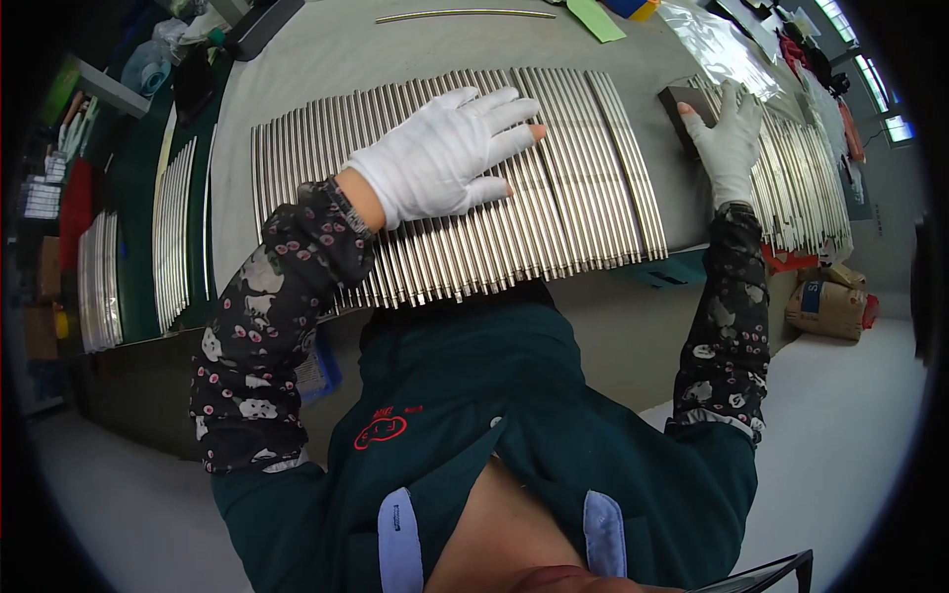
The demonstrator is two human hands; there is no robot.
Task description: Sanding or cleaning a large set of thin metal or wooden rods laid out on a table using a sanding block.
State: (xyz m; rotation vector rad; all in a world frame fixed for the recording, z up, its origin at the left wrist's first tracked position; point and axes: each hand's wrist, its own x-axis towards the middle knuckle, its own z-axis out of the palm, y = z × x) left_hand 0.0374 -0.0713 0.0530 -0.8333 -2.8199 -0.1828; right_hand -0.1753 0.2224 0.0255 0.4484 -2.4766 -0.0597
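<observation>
A wide row of thin, shiny metal rods [583, 178] lies side by side on the grey table, their near ends reaching its front edge. My left hand [450, 153], in a white glove with some bare fingertips, lies flat across the row with its fingers spread. To the right, my gloved right hand [727, 138] stretches over the left side of a second batch of rods [796, 183]. Its thumb is apart from the fingers, next to a dark block [682, 119]. I see nothing held in it, though its underside is hidden.
A single rod [465, 14] lies at the far edge, near a green strip [596, 20]. Clear plastic film [717, 44] is at the far right. More rods [173, 237] lie on a green surface at left. A brown sack [828, 309] stands below the table on the right.
</observation>
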